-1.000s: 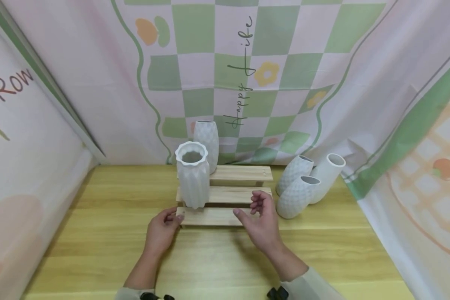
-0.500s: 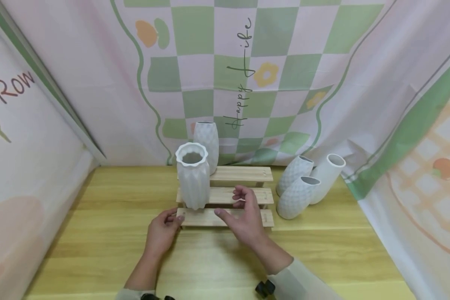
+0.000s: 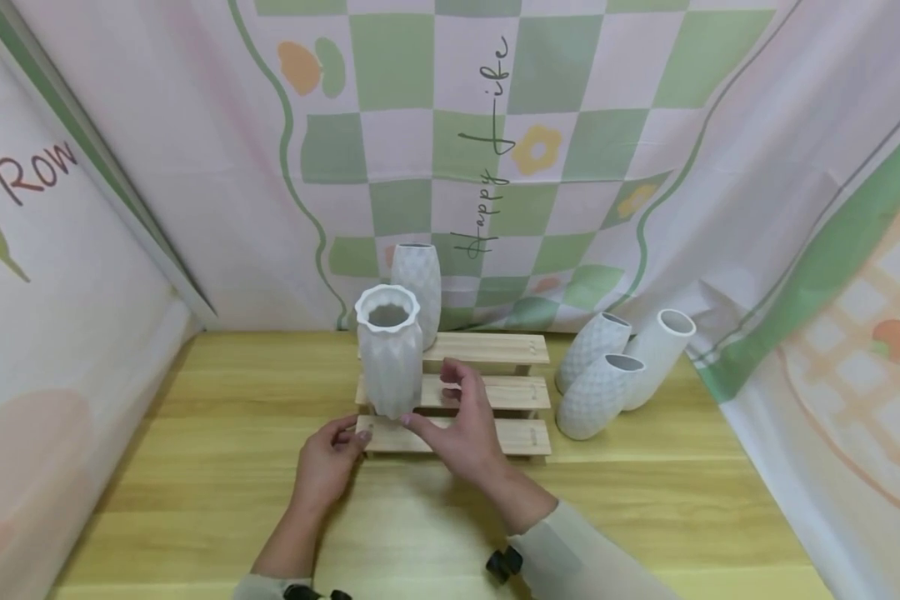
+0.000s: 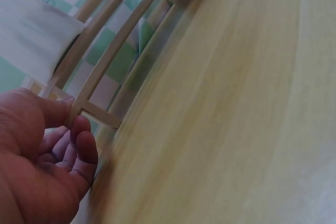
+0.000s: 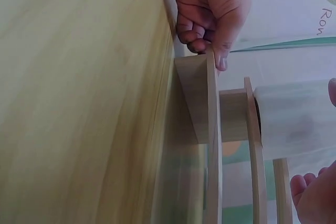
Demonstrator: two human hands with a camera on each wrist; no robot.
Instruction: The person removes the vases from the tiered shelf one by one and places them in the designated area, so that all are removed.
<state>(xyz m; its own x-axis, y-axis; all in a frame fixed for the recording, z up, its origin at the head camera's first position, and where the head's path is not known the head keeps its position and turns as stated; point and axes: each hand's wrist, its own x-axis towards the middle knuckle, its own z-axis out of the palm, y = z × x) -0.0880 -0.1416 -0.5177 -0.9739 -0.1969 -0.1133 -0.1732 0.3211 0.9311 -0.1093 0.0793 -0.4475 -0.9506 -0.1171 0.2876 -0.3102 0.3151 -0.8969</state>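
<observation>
A three-step wooden stand point(image 3: 521, 436) sits on the table. My left hand point(image 3: 324, 462) pinches the left end of its lowest slat between thumb and fingers; the left wrist view shows the thumb on top of the slat point(image 4: 97, 80). A white fluted vase point(image 3: 392, 367) with a scalloped rim stands upright at the left of the middle step. My right hand point(image 3: 465, 429) is just right of this vase, thumb stretched toward its base and fingers loosely bent, holding nothing. Behind it, a white faceted vase point(image 3: 420, 287) stands on the top step.
To the right of the stand, three white vases cluster on the wood-grain table point(image 3: 645, 492): a textured one point(image 3: 588, 354), a leaning textured one point(image 3: 592, 404) in front, and a smooth one point(image 3: 660, 358). A patterned cloth point(image 3: 547, 75) hangs behind.
My right hand has moved left across the stand, from its right end to beside the fluted vase. My left hand keeps its pinch on the slat. The vases stay where they were.
</observation>
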